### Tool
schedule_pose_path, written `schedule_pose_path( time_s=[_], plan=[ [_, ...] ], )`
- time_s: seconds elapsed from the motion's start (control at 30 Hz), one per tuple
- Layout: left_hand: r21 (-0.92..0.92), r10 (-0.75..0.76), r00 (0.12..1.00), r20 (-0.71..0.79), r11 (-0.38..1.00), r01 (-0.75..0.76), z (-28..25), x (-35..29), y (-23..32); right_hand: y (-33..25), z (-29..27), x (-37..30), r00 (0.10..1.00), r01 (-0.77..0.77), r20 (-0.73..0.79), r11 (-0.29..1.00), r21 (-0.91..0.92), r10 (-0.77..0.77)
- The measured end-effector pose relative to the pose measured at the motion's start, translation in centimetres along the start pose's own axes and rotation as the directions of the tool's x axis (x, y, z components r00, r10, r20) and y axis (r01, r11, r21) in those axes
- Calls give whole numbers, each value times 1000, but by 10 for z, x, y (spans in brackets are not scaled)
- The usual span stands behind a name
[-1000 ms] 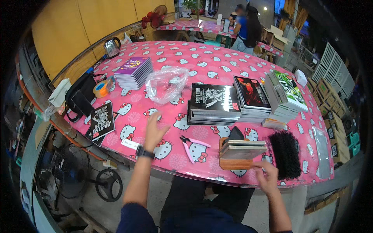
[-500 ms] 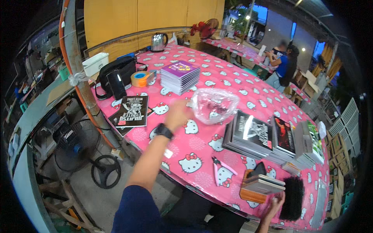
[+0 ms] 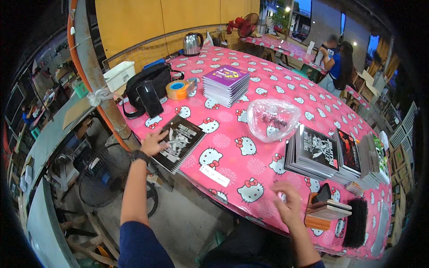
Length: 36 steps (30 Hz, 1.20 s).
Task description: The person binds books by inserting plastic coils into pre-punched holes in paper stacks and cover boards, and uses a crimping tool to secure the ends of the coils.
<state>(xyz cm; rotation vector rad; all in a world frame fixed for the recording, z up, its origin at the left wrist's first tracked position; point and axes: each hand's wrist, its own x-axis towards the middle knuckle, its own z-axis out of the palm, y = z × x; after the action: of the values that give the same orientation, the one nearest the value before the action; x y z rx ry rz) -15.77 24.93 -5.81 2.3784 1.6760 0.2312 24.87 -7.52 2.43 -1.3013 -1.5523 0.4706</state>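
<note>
My left hand [image 3: 155, 142] lies with fingers spread on the left part of a black spiral-bound notebook [image 3: 181, 142] with a white figure on its cover. The notebook sits slanted at the table's left front edge. My right hand [image 3: 289, 204] is over the front of the table with its fingers curled together. It appears closed on the small pink-handled pliers, which are almost wholly hidden; only a blurred dark tip shows. Right of this hand stands a wooden holder [image 3: 317, 221] with flat grey pieces, beside a black bundle of bristly coils [image 3: 356, 222].
On the pink patterned table [image 3: 225, 149] are a purple notebook stack [image 3: 225, 89], a clear plastic bag [image 3: 272, 120], black notebook stacks [image 3: 313, 154], orange tape [image 3: 177, 89], a phone [image 3: 149, 99], a black bag and a kettle [image 3: 192, 44]. A post [image 3: 105, 107] and fan [image 3: 103, 174] stand left; two people sit beyond.
My left hand has moved left from the table's middle onto the notebook, which now lies more slanted. My right hand has left the wooden holder for the place where the pliers lay. The view has shifted.
</note>
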Motion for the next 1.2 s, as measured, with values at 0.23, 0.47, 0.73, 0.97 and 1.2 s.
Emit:
schedule_pose_path(
  time_s=[0.23, 0.47, 0.73, 0.97, 1.2],
  plan=[
    [-114, 283, 940, -188, 945, -307, 31, -74, 127, 89, 86, 109, 941, 230, 328, 868, -440, -83],
    [-518, 465, 884, 55, 770, -373, 3, -104, 112, 127, 81, 152, 819, 248, 573, 883, -398, 28],
    [-447, 216, 972, 90, 881, -154, -9, -89, 99, 127, 87, 164, 807, 255, 590, 914, -316, -22],
    [-370, 256, 937, -236, 868, -330, 15, -111, 96, 123, 91, 145, 872, 164, 489, 944, -285, -4],
    [-347, 340, 899, -277, 837, -423, 21, -114, 109, 82, 62, 108, 918, 97, 386, 894, -438, 89]
  ],
)
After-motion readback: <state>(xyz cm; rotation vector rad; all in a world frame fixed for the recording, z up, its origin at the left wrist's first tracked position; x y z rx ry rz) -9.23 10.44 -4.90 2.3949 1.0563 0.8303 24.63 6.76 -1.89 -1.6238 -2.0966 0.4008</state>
